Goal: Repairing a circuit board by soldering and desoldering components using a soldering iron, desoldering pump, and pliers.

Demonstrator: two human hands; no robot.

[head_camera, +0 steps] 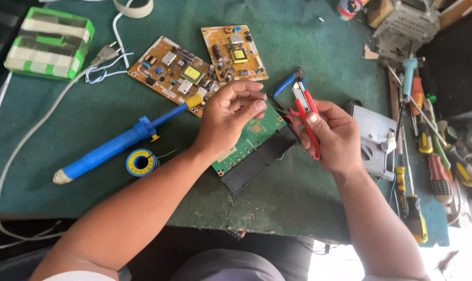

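Observation:
My right hand grips red-handled cutters, jaws pointing up and away. My left hand hovers just left of the jaws, thumb and fingertips pinched together; whatever is between them is too small to see. Under both hands lies a green circuit board with a row of black connectors along its near edge. Blue-handled pliers lie just behind the cutters.
Two tan circuit boards lie farther back on the green mat. A blue desoldering pump and a solder spool sit left. Several screwdrivers lie right beside a grey metal box. A green taped block is far left.

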